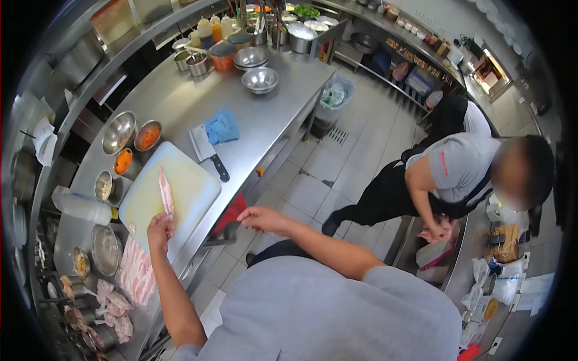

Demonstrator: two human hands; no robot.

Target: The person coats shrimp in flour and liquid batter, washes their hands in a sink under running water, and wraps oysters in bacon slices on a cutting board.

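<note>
Grey shirt fabric (337,313) fills the bottom centre, hiding whatever lies beneath the wearer's torso. The left hand (161,231) is closed on the near end of a meat strip (164,185), its fingertips covering that end; the rest stretches away over the cutting board (195,189). The right hand (262,219) hangs past the counter's edge, fingers loosely bent, the palm out of sight — whether the fingertips meet is hard to tell. Behind it, a red object (232,213) shows only in part below the counter (274,111).

Beside the board's lower corner, overlapping meat slices (137,274) lie partly behind the left forearm, so their full spread is cut off. Small bowls of food and a plastic bottle (81,204) crowd the board's far long side. Just beyond the board lies a cleaver (202,143), its black handle angled toward the counter's open edge, its blade beside a crumpled blue cloth (221,126); it is unclear whether they touch.

Bare steel runs from the cloth to the stacked metal bowls (261,80) and along the open edge. Tiled floor (361,138) separates the counter from a co-worker (454,162), whose hands hold raw meat (438,231), its outline partly covered by fingers. Dark lens borders swallow the picture's corners.
</note>
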